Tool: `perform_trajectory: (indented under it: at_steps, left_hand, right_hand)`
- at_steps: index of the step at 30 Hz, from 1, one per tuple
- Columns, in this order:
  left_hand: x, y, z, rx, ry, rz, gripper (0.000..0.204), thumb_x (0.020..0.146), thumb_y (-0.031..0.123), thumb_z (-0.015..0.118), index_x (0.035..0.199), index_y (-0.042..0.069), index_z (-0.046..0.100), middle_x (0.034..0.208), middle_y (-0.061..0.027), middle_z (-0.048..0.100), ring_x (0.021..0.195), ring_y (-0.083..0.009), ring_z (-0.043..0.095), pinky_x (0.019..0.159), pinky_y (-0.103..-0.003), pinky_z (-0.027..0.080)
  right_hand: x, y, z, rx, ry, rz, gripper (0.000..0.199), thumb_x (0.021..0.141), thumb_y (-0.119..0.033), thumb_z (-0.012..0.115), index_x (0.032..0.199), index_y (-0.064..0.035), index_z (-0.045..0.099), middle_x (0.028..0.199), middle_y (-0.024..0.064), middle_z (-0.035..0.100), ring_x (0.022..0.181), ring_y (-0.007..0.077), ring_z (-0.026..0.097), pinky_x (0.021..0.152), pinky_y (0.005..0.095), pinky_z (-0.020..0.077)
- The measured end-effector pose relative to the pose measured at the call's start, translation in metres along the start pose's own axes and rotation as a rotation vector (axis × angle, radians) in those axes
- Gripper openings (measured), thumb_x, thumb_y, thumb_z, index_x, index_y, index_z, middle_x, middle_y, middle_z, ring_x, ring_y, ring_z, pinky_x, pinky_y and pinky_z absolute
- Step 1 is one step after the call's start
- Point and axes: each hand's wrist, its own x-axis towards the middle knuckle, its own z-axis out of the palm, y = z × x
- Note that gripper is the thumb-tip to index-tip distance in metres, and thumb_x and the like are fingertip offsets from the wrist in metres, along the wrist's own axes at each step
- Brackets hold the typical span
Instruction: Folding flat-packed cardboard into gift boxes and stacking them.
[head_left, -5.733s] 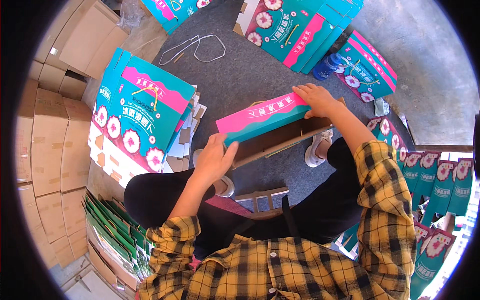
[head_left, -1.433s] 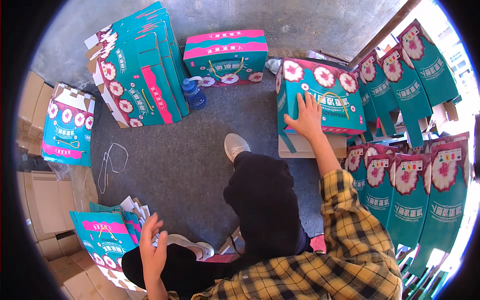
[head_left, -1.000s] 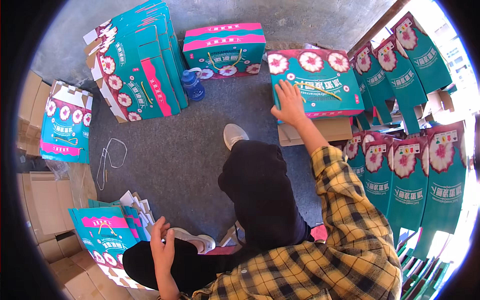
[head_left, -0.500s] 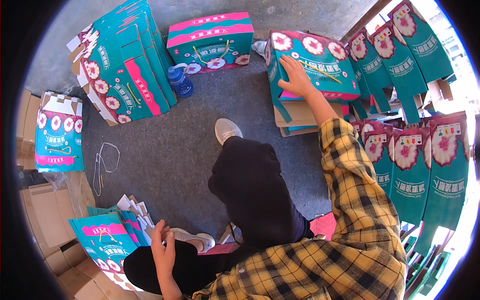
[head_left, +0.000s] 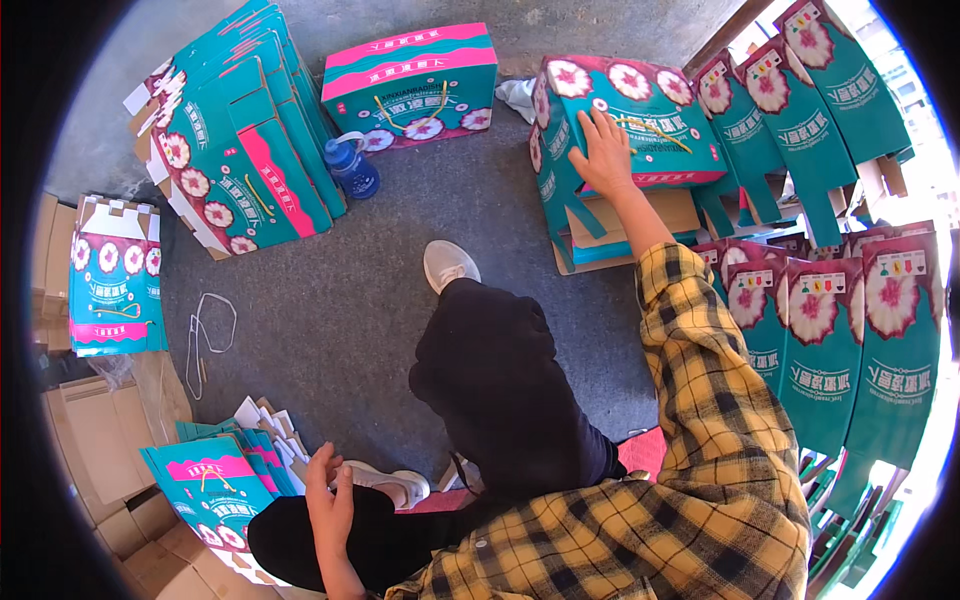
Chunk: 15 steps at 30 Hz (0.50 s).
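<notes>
My right hand lies with spread fingers on the printed face of a teal and maroon carton at the upper right. A yellow cord handle runs across that face beside my fingers. At the carton's near end, loose flaps and brown inner cardboard show. My left hand hovers by my left knee, fingers apart and nothing in it. Close to it, a bundle of flat teal cartons leans at the lower left.
A closed carton stands at the back wall beside a blue bottle. Folded cartons are stacked at the upper left. Teal carton sleeves stand in rows on the right. A white cord loop lies on the floor.
My right hand has slid slightly right and down across the carton. The carton's near edge has shifted, and more brown cardboard shows below it. My left hand has stayed nearly still.
</notes>
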Motion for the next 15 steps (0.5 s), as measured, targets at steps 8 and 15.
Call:
perform_trajectory:
  at_steps: [8, 15]
  left_hand:
    - [-0.007, 0.007, -0.002, 0.039, 0.027, 0.054, 0.042, 0.090, 0.011, 0.059, 0.128, -0.001, 0.048, 0.128, -0.0171, 0.052, 0.107, -0.0263, 0.058, 0.094, -0.037, 0.044]
    - [-0.009, 0.001, -0.002, 0.082, 0.026, 0.069, 0.042, 0.087, 0.007, 0.059, 0.127, -0.002, 0.049, 0.128, -0.0181, 0.052, 0.105, -0.0270, 0.058, 0.094, -0.036, 0.044]
  right_hand:
    - [-0.005, 0.021, -0.014, 0.004, 0.002, -0.004, 0.063, 0.076, -0.030, 0.061, 0.133, -0.0065, 0.049, 0.142, 0.0199, 0.040, 0.132, 0.0378, 0.036, 0.109, 0.0512, 0.0257]
    - [-0.105, -0.091, -0.027, 0.393, -0.071, -0.054, 0.031, 0.080, -0.015, 0.061, 0.109, -0.0038, 0.060, 0.109, 0.0165, 0.062, 0.106, 0.0328, 0.058, 0.092, 0.0430, 0.0445]
